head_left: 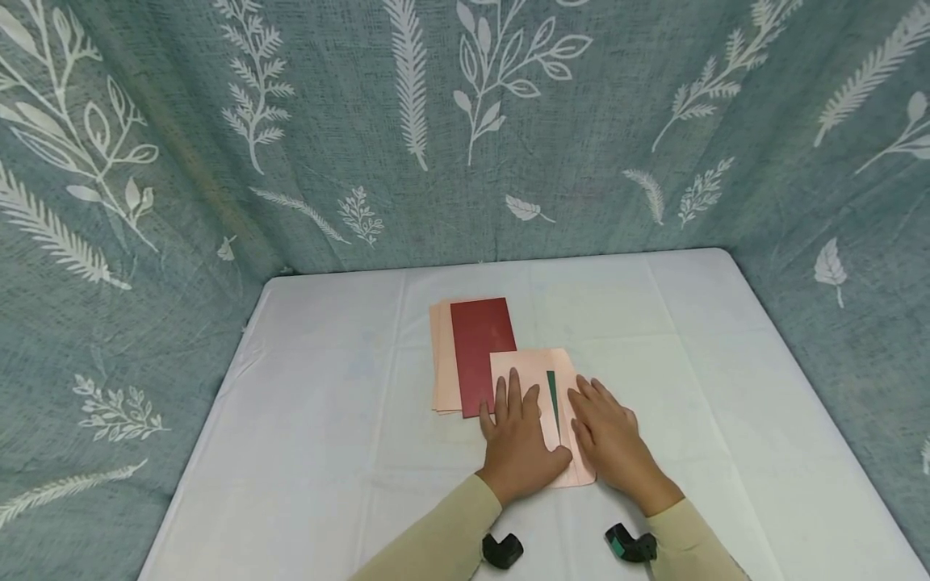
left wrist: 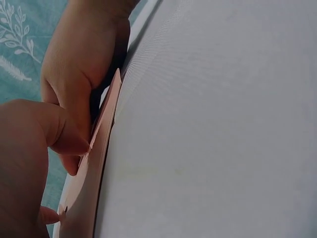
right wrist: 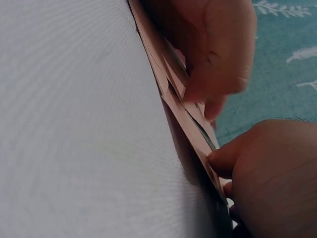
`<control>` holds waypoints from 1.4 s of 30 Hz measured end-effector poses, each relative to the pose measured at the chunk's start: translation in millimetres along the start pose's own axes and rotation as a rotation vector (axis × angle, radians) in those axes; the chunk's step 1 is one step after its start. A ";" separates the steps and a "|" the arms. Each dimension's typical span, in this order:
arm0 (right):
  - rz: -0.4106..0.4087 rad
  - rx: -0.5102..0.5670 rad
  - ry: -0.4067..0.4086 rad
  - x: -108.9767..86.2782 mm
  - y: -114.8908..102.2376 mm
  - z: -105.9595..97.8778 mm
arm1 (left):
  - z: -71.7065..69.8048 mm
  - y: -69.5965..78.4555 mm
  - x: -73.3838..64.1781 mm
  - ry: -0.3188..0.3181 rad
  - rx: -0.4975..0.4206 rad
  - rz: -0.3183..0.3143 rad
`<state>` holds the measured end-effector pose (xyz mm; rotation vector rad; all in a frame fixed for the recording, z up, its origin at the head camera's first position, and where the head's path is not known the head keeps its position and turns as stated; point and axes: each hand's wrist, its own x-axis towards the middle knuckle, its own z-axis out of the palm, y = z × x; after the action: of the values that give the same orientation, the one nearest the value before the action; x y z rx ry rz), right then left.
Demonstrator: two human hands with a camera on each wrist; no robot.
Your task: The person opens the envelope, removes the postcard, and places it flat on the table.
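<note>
A peach paper piece (head_left: 525,363) lies on the white table, its two flaps folded inward. Between the flaps a narrow dark green strip (head_left: 552,391) shows. My left hand (head_left: 517,448) rests on the left flap, fingers spread and straight, thumb pointing right across the lower part. On the right flap my right hand (head_left: 613,444) presses with its fingers extended toward the upper left. In the left wrist view the left thumb (left wrist: 69,134) touches the paper's surface (left wrist: 86,198). Seen from the right wrist, the peach flaps (right wrist: 185,119) stand slightly raised along the gap.
A dark red rectangular card or booklet (head_left: 479,347) lies behind and left of the paper, partly under it. Beneath the red piece is a small stack of peach sheets (head_left: 443,355). Patterned green-blue curtains (head_left: 436,218) surround the white-covered table (head_left: 327,387).
</note>
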<state>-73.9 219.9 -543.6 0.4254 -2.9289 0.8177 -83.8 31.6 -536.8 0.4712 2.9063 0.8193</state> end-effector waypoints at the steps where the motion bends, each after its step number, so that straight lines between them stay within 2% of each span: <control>1: 0.000 0.002 -0.001 -0.1 0.0 -0.1 | 0.0 0.3 -0.1 0.005 -0.005 -0.003; 9: 0.000 0.005 0.002 0.1 0.0 -0.4 | 2.4 3.9 -0.3 0.063 -0.008 -0.023; 15: -0.001 0.001 0.001 0.6 -1.5 -0.1 | 7.8 12.7 -0.1 0.082 0.008 -0.052; 19: -0.006 -0.001 -0.001 0.5 -2.0 0.5 | 10.4 14.1 -0.3 0.111 -0.034 -0.028; 25: -0.005 0.002 -0.001 0.4 -0.8 -0.3 | 7.2 11.3 -2.1 0.131 -0.176 -0.002; 32: -0.006 0.004 0.000 0.4 0.3 0.8 | 11.0 11.5 -0.4 0.149 -0.136 -0.008; 42: -0.011 -0.010 0.011 0.3 2.1 2.1 | 12.4 12.7 0.1 0.200 -0.183 -0.002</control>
<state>-74.7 220.5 -546.4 0.4343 -2.9161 0.8018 -78.5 48.0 -540.7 0.3903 2.9668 1.1821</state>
